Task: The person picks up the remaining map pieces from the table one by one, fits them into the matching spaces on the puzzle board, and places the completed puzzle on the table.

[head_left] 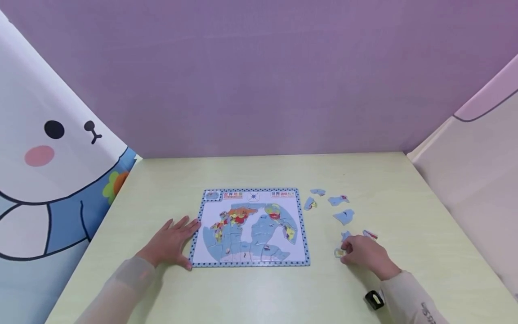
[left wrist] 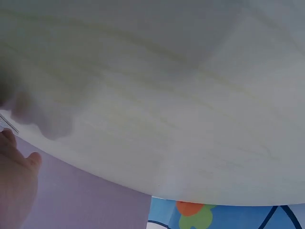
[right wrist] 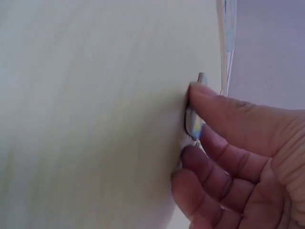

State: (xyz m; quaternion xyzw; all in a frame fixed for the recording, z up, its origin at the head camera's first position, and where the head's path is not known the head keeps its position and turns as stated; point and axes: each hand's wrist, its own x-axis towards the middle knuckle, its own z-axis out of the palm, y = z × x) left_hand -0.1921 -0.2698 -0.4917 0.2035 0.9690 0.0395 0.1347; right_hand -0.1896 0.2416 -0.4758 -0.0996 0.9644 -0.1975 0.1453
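A world-map jigsaw puzzle in a blue dotted frame lies flat on the table, partly filled with pieces. My left hand rests with spread fingers at its left edge; the left wrist view catches part of that hand at its side. To the right of the board, my right hand pinches a small puzzle piece between thumb and fingers. In the right wrist view the piece stands tilted on edge, close to the tabletop. The fingers hide part of it.
Several loose pieces lie right of the board, among them a blue piece and one with a red patch. A black object sits by the right wrist. A purple backdrop rises behind the table.
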